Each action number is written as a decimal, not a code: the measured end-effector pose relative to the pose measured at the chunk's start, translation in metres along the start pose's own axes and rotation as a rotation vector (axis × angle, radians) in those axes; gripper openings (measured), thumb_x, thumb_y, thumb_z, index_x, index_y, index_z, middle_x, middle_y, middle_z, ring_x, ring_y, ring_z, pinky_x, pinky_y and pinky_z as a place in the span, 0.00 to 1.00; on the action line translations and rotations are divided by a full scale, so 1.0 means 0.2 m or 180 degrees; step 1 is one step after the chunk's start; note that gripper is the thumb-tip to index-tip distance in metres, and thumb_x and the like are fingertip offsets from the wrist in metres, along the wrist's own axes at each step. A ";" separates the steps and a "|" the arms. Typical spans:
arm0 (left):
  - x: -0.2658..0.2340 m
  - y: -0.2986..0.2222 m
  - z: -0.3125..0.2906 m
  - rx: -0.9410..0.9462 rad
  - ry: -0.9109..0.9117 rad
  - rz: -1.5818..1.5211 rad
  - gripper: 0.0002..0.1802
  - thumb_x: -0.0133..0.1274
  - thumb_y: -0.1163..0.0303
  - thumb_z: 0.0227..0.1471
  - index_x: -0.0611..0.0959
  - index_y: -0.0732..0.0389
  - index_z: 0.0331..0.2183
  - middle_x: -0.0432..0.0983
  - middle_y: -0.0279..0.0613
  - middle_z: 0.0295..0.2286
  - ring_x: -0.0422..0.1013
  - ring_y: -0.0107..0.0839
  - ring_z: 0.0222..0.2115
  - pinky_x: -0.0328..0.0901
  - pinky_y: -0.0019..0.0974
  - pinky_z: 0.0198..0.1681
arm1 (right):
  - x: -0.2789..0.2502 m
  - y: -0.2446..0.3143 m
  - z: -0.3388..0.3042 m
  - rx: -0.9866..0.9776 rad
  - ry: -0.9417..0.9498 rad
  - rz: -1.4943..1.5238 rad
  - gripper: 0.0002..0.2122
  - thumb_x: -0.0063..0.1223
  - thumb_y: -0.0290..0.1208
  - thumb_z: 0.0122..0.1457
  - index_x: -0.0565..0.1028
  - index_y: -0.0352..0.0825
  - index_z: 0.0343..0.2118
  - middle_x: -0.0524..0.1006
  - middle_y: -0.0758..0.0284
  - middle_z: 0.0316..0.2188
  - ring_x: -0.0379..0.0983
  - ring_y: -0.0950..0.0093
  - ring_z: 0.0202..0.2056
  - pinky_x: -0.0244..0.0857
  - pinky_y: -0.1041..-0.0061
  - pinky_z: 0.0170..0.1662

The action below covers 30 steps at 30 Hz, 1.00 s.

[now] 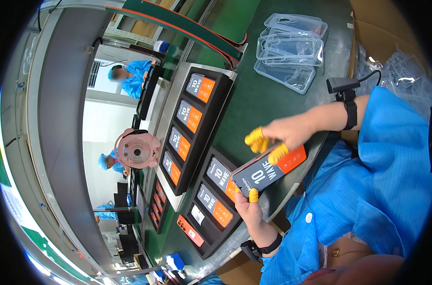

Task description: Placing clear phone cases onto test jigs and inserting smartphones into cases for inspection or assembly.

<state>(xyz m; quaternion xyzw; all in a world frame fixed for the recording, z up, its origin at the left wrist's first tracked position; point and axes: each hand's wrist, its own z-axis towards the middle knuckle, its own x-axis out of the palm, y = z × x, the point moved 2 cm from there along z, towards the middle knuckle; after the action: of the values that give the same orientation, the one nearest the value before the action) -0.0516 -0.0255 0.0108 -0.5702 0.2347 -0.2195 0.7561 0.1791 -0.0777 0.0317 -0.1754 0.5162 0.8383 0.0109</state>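
Clamping a grey-and-orange phone [268, 174] between left fingers [254, 195] over the worktop [242, 102], holding right fingers [257, 141] apart at its long edge.

The left grip [248, 210] pinches; the right grip [291, 131] spreads thumb from curled fingers.

The green bench [242, 107] bears clear cases [290, 50] — and a tray [215, 236].

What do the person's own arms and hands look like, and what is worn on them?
Bright blue fabric sleeves cover the upper arms. The right hand and left hand wear yellow finger cots. Each wrist has a black strap with a dark, boxy device; a thin black cable leaves the right one.
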 end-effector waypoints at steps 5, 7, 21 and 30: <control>0.02 0.03 0.01 -0.0177 0.0047 0.0005 0.21 0.46 0.74 0.47 0.61 0.69 0.44 0.66 0.41 0.37 0.64 0.25 0.37 0.58 0.27 0.41 | 0.08 -0.02 -0.07 -0.0185 -0.0142 -0.1325 0.17 0.52 0.26 0.42 0.67 0.29 0.38 0.69 0.57 0.30 0.68 0.61 0.30 0.65 0.72 0.33; 0.02 0.03 0.01 -0.0250 0.0075 -0.0024 0.20 0.45 0.74 0.47 0.61 0.69 0.43 0.66 0.41 0.37 0.64 0.25 0.36 0.59 0.27 0.41 | 0.08 0.00 -0.06 -0.0225 -0.0253 -0.1297 0.15 0.50 0.23 0.41 0.69 0.29 0.35 0.69 0.57 0.27 0.68 0.61 0.29 0.65 0.72 0.31; -0.03 0.04 0.02 -0.0163 0.0014 0.0072 0.21 0.46 0.74 0.47 0.61 0.69 0.43 0.67 0.40 0.36 0.64 0.24 0.34 0.59 0.25 0.38 | 0.05 -0.04 -0.09 -0.0560 -0.0946 -0.1290 0.19 0.51 0.28 0.45 0.64 0.30 0.42 0.70 0.60 0.30 0.68 0.63 0.30 0.64 0.72 0.33; -0.02 0.03 0.02 -0.0195 -0.0037 0.0049 0.21 0.46 0.74 0.47 0.61 0.69 0.43 0.66 0.41 0.37 0.63 0.25 0.36 0.57 0.26 0.41 | 0.11 -0.03 -0.10 -0.0825 -0.1126 -0.1746 0.11 0.52 0.28 0.43 0.72 0.31 0.31 0.70 0.62 0.23 0.68 0.65 0.23 0.65 0.74 0.26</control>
<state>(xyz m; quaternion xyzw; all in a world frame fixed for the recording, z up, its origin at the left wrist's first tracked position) -0.0521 -0.0176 0.0071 -0.5925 0.2413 -0.2032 0.7412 0.1647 -0.0953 0.0115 -0.1595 0.3292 0.8801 0.3026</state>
